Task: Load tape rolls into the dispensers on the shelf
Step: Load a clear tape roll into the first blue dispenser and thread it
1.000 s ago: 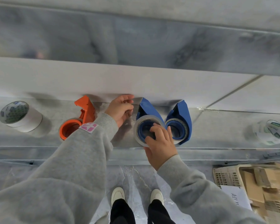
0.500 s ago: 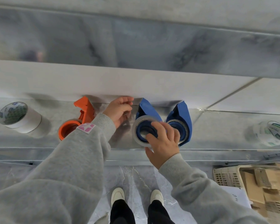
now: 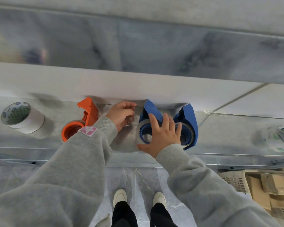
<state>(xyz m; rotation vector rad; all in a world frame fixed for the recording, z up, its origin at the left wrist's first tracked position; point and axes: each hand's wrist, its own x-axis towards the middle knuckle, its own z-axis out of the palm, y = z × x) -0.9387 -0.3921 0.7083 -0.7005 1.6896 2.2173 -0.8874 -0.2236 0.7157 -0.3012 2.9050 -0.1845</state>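
Note:
Three tape dispensers stand on the metal shelf (image 3: 220, 136): an orange dispenser (image 3: 88, 112) with a roll on its hub, a left blue dispenser (image 3: 150, 110) with a clear tape roll (image 3: 138, 133) around its hub, and a right blue dispenser (image 3: 191, 120), also with a roll on it. My right hand (image 3: 162, 136) lies over both blue hubs with its fingers spread, the thumb at the clear roll's near edge. Between the orange and the left blue dispenser, my left hand (image 3: 121, 114) has its fingers curled; whether it pinches a tape end I cannot tell.
A loose white tape roll (image 3: 21, 117) stands at the shelf's far left, another printed roll (image 3: 280, 138) at the far right. Below right, a plastic basket (image 3: 231, 179) holds cardboard pieces. My feet are on the marbled floor by the shelf's front edge.
My right hand has gone from gripping the clear roll's rim to lying flat with fingers spread across both blue hubs. The left hand has stayed in place.

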